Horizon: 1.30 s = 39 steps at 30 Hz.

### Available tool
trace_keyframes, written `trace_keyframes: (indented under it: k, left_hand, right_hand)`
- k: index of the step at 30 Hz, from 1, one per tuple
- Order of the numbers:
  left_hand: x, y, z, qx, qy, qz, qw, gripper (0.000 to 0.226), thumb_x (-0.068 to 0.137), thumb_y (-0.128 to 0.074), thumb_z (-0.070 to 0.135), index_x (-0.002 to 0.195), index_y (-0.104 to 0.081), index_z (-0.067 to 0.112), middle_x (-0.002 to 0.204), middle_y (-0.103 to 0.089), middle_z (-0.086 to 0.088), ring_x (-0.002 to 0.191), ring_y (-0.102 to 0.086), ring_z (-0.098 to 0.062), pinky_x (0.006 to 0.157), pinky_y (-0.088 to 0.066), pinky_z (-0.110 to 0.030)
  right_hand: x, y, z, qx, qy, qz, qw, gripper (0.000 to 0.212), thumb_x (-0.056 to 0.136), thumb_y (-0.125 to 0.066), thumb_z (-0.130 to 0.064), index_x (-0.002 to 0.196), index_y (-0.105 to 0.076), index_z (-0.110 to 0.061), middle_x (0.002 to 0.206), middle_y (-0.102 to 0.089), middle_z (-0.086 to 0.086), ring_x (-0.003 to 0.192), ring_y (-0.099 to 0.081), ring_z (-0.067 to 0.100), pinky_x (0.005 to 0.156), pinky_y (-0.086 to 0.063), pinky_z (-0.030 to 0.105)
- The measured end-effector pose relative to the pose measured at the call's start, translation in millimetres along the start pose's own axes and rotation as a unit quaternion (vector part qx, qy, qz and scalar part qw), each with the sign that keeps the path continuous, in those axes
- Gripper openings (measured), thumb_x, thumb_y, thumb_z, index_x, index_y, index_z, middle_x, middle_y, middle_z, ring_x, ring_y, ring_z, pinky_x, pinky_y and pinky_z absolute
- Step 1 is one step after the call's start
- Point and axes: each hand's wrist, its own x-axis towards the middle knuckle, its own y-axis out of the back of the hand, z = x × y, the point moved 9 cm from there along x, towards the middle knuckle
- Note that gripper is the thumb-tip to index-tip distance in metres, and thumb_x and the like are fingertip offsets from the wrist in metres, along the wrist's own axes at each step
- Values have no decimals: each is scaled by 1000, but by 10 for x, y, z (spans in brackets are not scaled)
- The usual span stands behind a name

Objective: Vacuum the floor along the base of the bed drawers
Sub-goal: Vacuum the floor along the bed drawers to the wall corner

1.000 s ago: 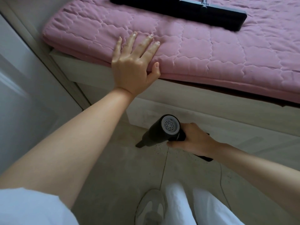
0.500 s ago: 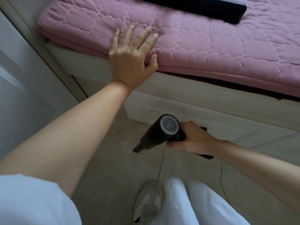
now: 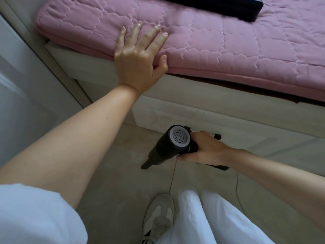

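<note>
1. At the bottom centre of the frame we see our white trousers (image 3: 207, 219) and a grey-and-white sneaker (image 3: 159, 215) on the beige tiled floor (image 3: 112, 187).
2. Mid-frame, our right hand (image 3: 207, 148) grips the black handheld vacuum with its round grey rear vent (image 3: 173, 142). Its nozzle now points down and left, close to the floor, just in front of the pale wooden bed drawer (image 3: 219, 118).
3. Over the last second the nozzle has dipped lower and leftward, so we judge the sweep along the base is progressing.
4. Farther up, our left hand (image 3: 139, 59), fingers spread flat, presses on the pink quilted mattress pad (image 3: 228, 41) as before.
5. At the top edge, the long black flat object (image 3: 228, 6) sits higher in frame than earlier.
</note>
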Motion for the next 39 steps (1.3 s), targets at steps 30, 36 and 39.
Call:
trace_keyframes:
  k: [30, 36, 39]
  left_hand:
    - [4, 23, 15, -6, 28, -15, 999, 42, 90, -52, 36, 127, -70, 25, 133, -65, 3, 126, -58, -34, 107, -40, -59]
    - [-2, 36, 25, -21, 50, -11, 998, 42, 89, -52, 33, 126, -71, 25, 133, -65, 3, 127, -57, -33, 111, -36, -55]
    - [5, 57, 33, -33, 83, -7, 996, 41, 89, -51, 31, 123, -72, 24, 131, -66, 4, 127, -57, -31, 111, -35, -54]
  right_hand:
    - [-314, 179, 47, -13, -56, -72, 996, 17, 75, -74, -18, 75, -59, -24, 51, -61, -15, 45, -57, 7, 57, -52, 34]
    - [-300, 308, 91, -11, -49, -34, 998, 17, 74, -76, -19, 81, -62, -25, 63, -64, -7, 50, -61, 10, 54, -53, 31]
    - [-322, 311, 132, -19, -57, -52, 997, 15, 73, -75, -20, 83, -63, -20, 59, -64, -9, 49, -60, 9, 55, -54, 34]
